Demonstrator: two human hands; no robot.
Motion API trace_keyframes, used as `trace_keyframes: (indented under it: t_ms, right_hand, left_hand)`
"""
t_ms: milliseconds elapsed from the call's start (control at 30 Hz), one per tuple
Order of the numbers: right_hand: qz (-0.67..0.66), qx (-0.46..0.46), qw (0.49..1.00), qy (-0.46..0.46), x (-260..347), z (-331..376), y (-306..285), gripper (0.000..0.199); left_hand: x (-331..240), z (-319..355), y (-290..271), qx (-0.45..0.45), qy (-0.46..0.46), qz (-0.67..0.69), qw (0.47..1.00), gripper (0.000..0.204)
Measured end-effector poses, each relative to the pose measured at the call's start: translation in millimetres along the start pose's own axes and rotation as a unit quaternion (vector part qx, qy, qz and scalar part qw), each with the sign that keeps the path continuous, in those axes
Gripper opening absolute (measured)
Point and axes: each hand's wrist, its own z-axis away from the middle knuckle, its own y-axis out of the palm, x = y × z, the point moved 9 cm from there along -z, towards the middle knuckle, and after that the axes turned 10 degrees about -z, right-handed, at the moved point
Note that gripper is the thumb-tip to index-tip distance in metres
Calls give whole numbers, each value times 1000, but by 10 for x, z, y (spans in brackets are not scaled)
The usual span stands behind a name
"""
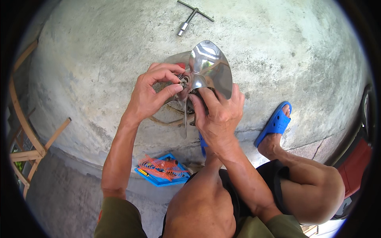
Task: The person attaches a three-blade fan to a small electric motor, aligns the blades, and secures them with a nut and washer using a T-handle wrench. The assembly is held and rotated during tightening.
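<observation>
A shiny metal fan blade (pixel 211 59) with broad curved petals stands before me over the concrete. At its hub my left hand (pixel 152 87) is closed, thumb and fingertips pinching a small round metal part (pixel 182 84). My right hand (pixel 220 113) is closed on the fan from the near right side, its fingers partly hidden under a petal and its thumb near the hub. One petal is seen nearly edge-on, pointing toward me. Something red (pixel 181 65) shows behind my left fingers. What lies beneath the blades is mostly hidden.
A T-handle socket wrench (pixel 189 22) lies beyond the fan. Near my knees, a blue tray (pixel 160 181) holds an orange wire fan guard (pixel 158 166) and a yellow-handled tool (pixel 143 172). A wooden frame (pixel 25 115) stands at left; my feet wear blue slippers (pixel 279 122).
</observation>
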Motion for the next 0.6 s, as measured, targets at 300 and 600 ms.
trace_keyframes:
  t_ms: [300, 600]
  right_hand:
    - [-4, -25, 1000, -15, -7, 14, 31, 22]
    - [7, -12, 1000, -2, -28, 33, 11, 23]
  left_hand:
    - [-8, 7, 16, -8, -15, 30, 999, 9]
    - [-21, 4, 22, -14, -32, 28, 999, 10]
